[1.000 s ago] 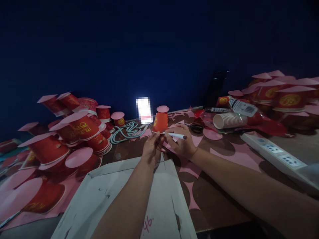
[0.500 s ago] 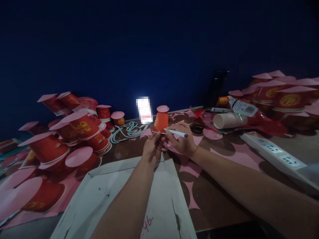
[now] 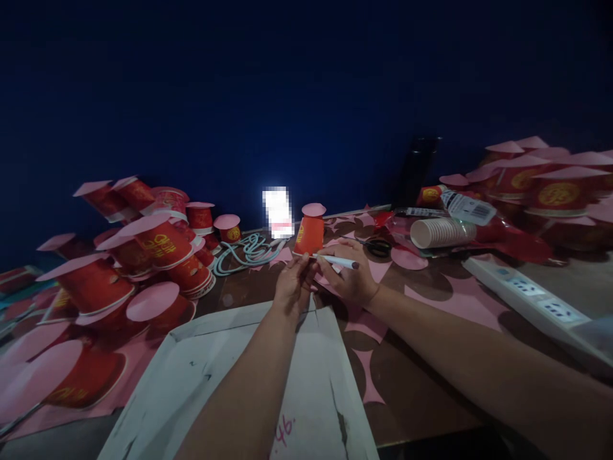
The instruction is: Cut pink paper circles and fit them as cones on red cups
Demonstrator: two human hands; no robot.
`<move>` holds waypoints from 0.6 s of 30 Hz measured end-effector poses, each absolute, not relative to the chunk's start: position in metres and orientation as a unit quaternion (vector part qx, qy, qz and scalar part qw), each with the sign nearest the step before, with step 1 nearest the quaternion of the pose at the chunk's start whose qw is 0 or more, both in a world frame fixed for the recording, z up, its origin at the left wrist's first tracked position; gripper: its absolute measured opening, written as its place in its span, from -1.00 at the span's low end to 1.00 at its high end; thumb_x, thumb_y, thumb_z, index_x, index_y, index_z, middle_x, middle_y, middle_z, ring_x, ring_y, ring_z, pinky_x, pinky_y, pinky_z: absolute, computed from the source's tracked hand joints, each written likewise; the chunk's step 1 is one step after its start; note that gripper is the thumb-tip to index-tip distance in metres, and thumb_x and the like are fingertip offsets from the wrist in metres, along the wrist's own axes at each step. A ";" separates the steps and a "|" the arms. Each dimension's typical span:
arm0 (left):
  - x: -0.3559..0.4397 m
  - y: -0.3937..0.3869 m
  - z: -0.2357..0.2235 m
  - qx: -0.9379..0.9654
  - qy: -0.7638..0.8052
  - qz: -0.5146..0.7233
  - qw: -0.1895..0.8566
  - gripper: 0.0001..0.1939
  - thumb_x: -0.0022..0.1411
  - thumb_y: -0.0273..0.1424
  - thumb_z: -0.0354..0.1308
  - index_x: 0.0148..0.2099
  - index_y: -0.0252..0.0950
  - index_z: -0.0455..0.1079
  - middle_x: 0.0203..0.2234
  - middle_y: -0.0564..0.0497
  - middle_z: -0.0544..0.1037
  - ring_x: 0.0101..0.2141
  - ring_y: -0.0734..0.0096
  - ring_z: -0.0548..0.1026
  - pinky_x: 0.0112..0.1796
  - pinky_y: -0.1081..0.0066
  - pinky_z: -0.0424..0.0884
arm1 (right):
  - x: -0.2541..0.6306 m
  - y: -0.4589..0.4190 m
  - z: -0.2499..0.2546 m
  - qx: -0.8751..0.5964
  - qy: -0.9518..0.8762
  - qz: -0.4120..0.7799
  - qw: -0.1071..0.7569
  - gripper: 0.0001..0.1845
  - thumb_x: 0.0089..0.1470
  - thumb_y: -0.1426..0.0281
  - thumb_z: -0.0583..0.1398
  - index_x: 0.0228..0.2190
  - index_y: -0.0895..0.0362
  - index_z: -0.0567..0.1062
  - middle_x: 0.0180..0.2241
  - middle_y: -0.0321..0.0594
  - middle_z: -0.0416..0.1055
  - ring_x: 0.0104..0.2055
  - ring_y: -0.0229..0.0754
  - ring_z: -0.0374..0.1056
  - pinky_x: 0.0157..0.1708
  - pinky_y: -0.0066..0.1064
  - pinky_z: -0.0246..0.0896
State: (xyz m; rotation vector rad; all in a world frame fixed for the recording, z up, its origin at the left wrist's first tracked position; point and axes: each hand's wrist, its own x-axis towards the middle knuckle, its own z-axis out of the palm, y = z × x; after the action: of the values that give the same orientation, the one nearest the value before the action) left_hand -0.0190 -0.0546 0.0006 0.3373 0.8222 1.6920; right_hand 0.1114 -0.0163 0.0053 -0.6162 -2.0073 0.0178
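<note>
A red paper cup [image 3: 310, 236] with gold print stands mouth-down in front of me, a pink paper disc [image 3: 314, 209] on its upturned base. My left hand [image 3: 293, 282] is closed on the cup's near rim, its fingertips pinching the lower edge. In my right hand [image 3: 353, 275] is a white pen [image 3: 338, 261] with a dark end, held in a writing grip. Its tip points left and meets, or nearly meets, the cup's rim; the exact contact is too small to tell.
Red cups with pink discs [image 3: 158, 243] pile up at left, and more [image 3: 558, 191] at right. Scissors [image 3: 378, 246], stacked white cups [image 3: 443, 234], a power strip [image 3: 536, 306], a coiled cable [image 3: 244, 252] and a lit phone [image 3: 278, 211] lie around. A white board [image 3: 230, 383] lies under my forearms.
The pen has tilted a little, its dark end and tip shifting slightly down and left along the rim. My left hand and the cup have barely moved.
</note>
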 end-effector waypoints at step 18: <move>-0.018 -0.054 0.002 0.125 0.358 0.723 0.578 -0.94 0.07 -0.57 0.25 -0.34 -0.40 0.44 -0.44 0.00 0.55 -0.51 0.61 0.51 -0.40 0.63 0.48 | 0.113 -0.013 0.014 -0.270 -0.815 -0.007 0.512 -0.87 0.16 0.37 0.13 -0.30 0.09 0.49 -0.28 -0.22 0.55 -0.20 -0.15 0.44 -0.02 -0.20 0.08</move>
State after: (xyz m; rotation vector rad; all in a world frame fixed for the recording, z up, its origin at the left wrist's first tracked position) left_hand -0.0183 -0.0540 0.0023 0.2935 0.8370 1.6914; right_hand 0.1131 -0.0130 0.0136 -0.6502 -1.9618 -0.0158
